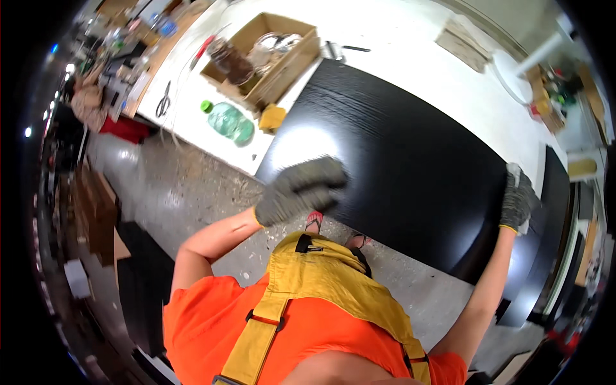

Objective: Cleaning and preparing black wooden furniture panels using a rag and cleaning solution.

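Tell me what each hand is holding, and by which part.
Left hand: nothing visible in it. Right hand: at the black panel's right end, over pale material; grip can't be told.

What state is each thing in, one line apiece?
Black panel: lying flat
Left hand: gloved, blurred, above panel's near left edge, grip unclear
Right hand: gloved, at panel's right end, grip unclear
Cardboard box: open, partly filled
Green bottle: capped
Scissors: look closed

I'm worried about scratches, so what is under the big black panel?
White tabletop shows beyond the far edge of the black panel, and grey floor past its near edge. Whatever lies directly beneath is covered and cannot be seen.
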Motion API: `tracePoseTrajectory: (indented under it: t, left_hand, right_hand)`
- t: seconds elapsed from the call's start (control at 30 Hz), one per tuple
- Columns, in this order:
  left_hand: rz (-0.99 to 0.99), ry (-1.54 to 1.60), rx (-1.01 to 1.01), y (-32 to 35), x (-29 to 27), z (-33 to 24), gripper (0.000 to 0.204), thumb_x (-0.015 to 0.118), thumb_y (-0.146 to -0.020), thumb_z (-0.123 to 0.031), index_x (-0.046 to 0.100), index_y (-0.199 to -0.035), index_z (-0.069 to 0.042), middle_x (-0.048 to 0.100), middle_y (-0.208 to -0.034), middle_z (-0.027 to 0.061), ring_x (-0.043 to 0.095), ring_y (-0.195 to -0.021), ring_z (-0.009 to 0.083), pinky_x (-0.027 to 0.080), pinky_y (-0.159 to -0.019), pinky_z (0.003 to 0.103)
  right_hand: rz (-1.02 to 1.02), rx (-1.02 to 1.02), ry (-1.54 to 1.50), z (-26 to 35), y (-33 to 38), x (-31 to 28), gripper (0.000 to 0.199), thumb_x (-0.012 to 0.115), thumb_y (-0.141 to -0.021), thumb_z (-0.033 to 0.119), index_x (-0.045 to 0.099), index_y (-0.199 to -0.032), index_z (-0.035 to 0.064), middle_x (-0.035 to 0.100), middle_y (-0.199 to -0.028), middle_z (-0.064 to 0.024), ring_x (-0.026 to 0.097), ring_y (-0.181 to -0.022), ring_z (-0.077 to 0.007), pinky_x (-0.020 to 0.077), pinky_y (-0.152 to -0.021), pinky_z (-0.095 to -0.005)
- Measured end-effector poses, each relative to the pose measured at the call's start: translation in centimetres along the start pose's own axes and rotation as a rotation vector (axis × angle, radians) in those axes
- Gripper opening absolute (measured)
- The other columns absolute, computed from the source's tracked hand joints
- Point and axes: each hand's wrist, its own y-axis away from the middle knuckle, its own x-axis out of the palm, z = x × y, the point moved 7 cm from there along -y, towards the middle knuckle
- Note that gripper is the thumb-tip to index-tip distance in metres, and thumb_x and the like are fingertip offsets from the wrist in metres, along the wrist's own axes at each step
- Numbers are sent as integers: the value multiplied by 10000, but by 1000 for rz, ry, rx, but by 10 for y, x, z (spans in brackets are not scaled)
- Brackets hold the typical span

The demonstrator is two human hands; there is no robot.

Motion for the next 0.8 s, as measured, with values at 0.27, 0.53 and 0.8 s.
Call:
tracePoseTrajectory:
  t: [0.27, 0.53, 0.8]
  left_hand:
    - [-908, -51, -559, 76, -121, 169, 751, 650, -875, -392, 388, -1401, 77, 496, -1369, 256, 528, -1219, 327, 404, -1040, 371]
    - [-1113, -162, -722, 47, -133, 226, 679, 755, -771, -416, 565, -1218, 59, 648, -1130, 227, 636, -1023, 319, 485, -891, 363]
    - [-1189, 654, -371, 72, -126, 199, 432, 756, -832, -178, 592, -1166, 42, 657, -1003, 93, 613, -839, 156, 510, -746, 271]
  right_hand:
    - [-238, -862, -389, 353, 65, -40, 372, 559, -916, 378, 634, -1173, 119, 635, -1150, -89, 569, -1076, -284, 409, -955, -443]
    - [143, -1433, -704, 447, 224, -111, 321, 585, -859, 333, 611, -1121, 149, 605, -1093, -25, 556, -1027, -235, 438, -846, -410]
    - [207, -1076, -469, 311, 179, -93, 461, 726, -754, 326, 653, -1180, 167, 613, -1234, -34, 529, -1186, -266, 362, -1037, -427]
